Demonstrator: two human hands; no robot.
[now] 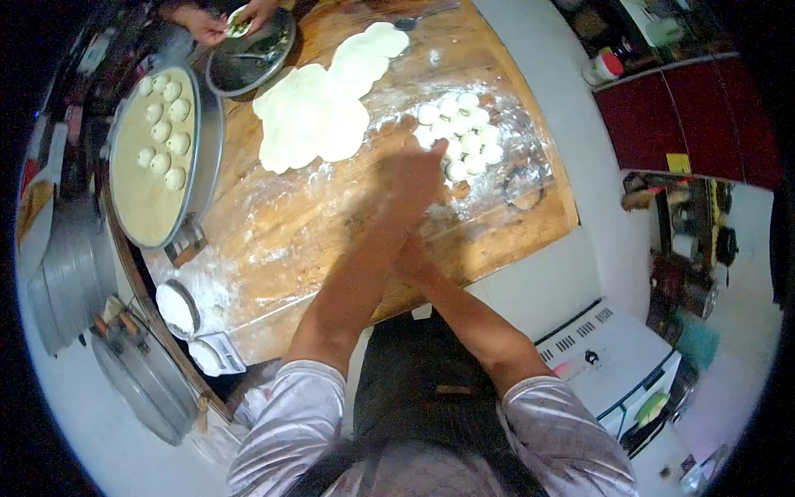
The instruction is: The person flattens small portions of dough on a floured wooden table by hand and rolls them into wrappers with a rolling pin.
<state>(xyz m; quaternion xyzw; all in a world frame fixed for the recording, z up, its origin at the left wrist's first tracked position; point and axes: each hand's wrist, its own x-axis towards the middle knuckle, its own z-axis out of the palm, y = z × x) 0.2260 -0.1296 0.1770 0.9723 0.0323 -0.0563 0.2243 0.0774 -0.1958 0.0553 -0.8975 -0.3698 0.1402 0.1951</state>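
My left hand (420,172) reaches over the floured wooden table (273,224), at the near left edge of a cluster of small white dough balls (468,137). A fingertip appears to touch or hover over one ball; motion blur hides the finger shape. My right wrist (407,257) crosses beneath my left forearm, and my right hand is mostly hidden there. Left of the cluster, thin overlapping dough rounds (306,120) lie flat in a spread. Whether either hand holds anything is not visible.
Across the table, another person's hands (207,25) hold a dough round with filling over a dark bowl (248,62). A large round tray (149,207) carries several filled dough balls. A flour container (176,308) and small scale (217,354) stand at the left corner. A ring (524,189) lies right.
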